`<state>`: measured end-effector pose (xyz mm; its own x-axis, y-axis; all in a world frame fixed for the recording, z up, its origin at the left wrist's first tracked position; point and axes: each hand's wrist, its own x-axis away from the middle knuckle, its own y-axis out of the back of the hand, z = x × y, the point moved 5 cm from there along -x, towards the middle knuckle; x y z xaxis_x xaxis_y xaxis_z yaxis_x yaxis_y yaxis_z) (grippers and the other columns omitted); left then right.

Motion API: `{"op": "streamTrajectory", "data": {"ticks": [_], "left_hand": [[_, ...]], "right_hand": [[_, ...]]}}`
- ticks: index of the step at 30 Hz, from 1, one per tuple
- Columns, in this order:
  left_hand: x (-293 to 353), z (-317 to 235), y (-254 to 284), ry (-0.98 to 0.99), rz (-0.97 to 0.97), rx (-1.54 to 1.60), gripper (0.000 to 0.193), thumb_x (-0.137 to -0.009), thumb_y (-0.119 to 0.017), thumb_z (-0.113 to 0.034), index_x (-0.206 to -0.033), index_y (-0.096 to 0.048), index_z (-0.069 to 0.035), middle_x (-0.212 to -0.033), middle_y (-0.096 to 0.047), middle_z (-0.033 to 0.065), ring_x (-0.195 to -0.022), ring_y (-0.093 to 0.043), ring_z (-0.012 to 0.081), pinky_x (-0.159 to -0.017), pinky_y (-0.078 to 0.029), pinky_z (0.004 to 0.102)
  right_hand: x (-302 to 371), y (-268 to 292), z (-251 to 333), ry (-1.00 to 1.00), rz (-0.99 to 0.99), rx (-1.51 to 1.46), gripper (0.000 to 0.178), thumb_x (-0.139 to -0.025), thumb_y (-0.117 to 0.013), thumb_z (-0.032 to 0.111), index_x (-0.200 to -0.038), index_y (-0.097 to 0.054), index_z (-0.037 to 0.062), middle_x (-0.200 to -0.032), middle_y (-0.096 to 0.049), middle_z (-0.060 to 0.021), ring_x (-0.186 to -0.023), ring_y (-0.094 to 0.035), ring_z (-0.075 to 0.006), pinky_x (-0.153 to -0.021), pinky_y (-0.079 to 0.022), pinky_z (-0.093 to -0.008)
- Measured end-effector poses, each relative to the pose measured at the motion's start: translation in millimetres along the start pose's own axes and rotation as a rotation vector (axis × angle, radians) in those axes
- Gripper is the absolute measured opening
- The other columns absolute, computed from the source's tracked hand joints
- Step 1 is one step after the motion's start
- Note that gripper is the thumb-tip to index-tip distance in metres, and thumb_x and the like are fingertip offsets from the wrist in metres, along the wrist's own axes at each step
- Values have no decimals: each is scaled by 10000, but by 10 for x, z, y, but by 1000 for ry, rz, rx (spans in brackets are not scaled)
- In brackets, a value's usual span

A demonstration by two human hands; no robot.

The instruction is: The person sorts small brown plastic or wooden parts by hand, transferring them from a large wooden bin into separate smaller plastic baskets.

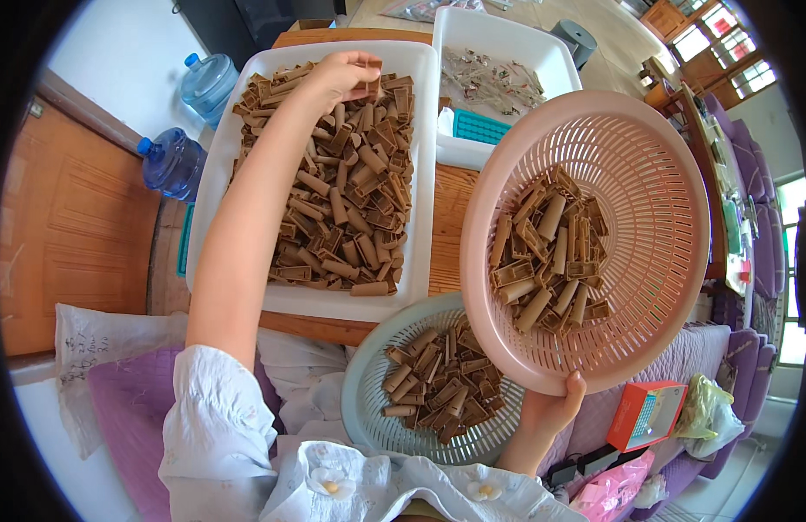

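My left hand (340, 76) is closed, pinching a small brown plastic shell piece (374, 80) over the far side of a white tub (426, 200). That tub is heaped with brown half-round plastic shells (338, 204), some showing hollow insides, others rounded backs. At the right, my right hand (551, 413) grips the near rim of a pink slotted basket (660, 209), which is tilted. A pile of the same shells (555, 252) lies in its left part. Below it, a grey-green basket (359, 391) near my lap holds more shells (442, 378); the pink basket covers part of its rim.
Behind the baskets, a second white tub (507, 39) contains clear and metallic small parts and a teal tray (480, 127). Two blue water bottles (174, 163) stand left of the table. A red box (647, 416) and plastic bags (708, 418) rest on the purple sofa (751, 374).
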<state>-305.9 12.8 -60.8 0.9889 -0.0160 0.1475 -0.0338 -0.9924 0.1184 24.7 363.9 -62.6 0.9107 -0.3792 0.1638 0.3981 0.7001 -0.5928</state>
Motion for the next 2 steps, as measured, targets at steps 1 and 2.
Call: {"op": "streamTrajectory", "data": {"ticks": [1,2], "left_hand": [[170,-76,-38,12,63,279,242,-778,-547,-107,-1011,-530,-47,-877,-592,29,-707,-587,147,-653,-504,278],[337,-152,-85,23,169,358,298,-775,-562,-128,-1057,-499,-54,-904,-583,34,-752,-587,157,-691,-493,270]], "right_hand": [[0,-12,2,-5,3,12,526,-753,-483,170,-1232,-300,52,-1191,-407,-105,-1107,-379,-249,-946,-280,-418],[8,-14,2,-5,5,7,526,-753,-483,170,-1232,-300,52,-1191,-407,-105,-1107,-379,-249,-946,-280,-418]]}}
